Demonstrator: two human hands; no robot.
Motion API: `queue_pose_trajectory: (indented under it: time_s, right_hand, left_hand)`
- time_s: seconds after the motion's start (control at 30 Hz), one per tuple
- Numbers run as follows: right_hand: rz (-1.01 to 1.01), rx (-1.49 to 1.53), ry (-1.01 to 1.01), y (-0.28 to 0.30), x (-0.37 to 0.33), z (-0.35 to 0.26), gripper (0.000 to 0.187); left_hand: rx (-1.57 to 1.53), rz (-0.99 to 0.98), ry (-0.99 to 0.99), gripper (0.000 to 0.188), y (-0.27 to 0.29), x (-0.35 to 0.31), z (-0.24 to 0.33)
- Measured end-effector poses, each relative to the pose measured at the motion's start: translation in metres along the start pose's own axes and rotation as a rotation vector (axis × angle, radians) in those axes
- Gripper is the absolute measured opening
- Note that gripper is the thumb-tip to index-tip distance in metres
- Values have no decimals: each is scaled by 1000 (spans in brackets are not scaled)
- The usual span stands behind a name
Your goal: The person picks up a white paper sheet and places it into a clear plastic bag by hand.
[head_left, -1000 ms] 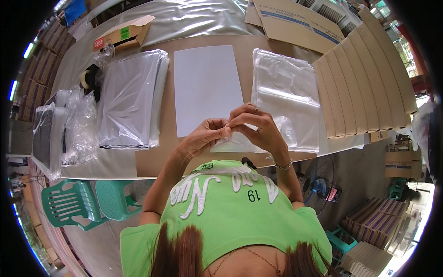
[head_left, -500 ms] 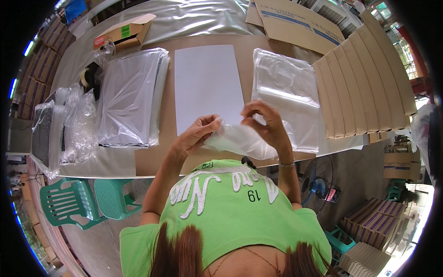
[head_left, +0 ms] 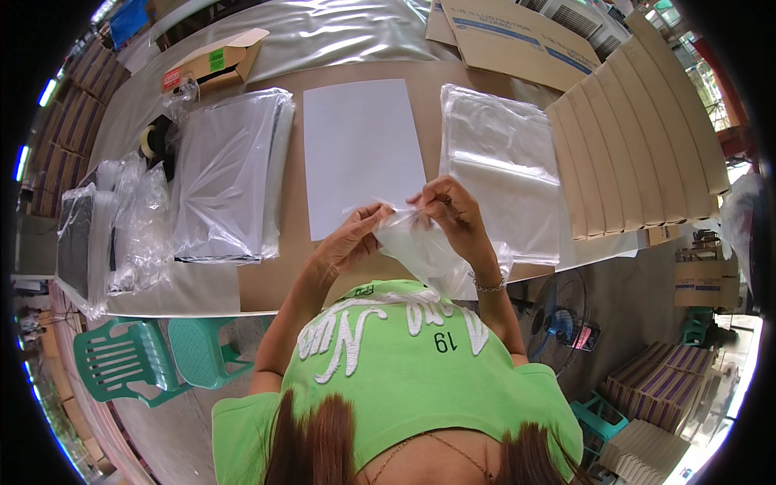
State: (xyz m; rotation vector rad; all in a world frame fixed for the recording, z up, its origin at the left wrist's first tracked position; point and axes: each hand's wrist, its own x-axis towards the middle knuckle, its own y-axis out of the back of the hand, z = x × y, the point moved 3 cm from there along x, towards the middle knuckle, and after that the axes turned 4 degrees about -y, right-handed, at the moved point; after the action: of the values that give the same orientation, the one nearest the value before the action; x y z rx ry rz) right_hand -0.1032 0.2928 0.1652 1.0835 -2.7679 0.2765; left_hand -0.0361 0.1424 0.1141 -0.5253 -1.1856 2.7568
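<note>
Clear plastic bag (head_left: 436,257) pinched over tabletop's (head_left: 202,289) near edge

The bag is held by the fingertips of the left hand (head_left: 358,236) and right hand (head_left: 453,217), its lower part hung toward a green shirt (head_left: 404,380). It is likely to prove light, limp, slippery and easily creased, best gripped by its rim. Compared with half a second earlier, it is bunched more and hung lower. Beyond, a white sheet (head_left: 364,153) is laid mid-tabletop.
</note>
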Motion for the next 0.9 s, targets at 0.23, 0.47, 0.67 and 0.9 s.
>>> queue_pose_trajectory:
  time_s: [0.23,0.47,0.67,0.9]
  right_hand:
    - [173,-74,-78,39,-13,-8,7]
    - [189,-50,-112,21,2,3,7]
    - [-14,7,-443,15,2,7,18]
    - [-270,539,-385,73,-65,68,42]
  left_hand:
    - [284,464,-378,22,62,-2,24]
    - [1497,133,-828,45,-48,-11,50]
    - [730,-57,-363,19,-6,8,1]
    - [-37,58,-156,20,45,4,24]
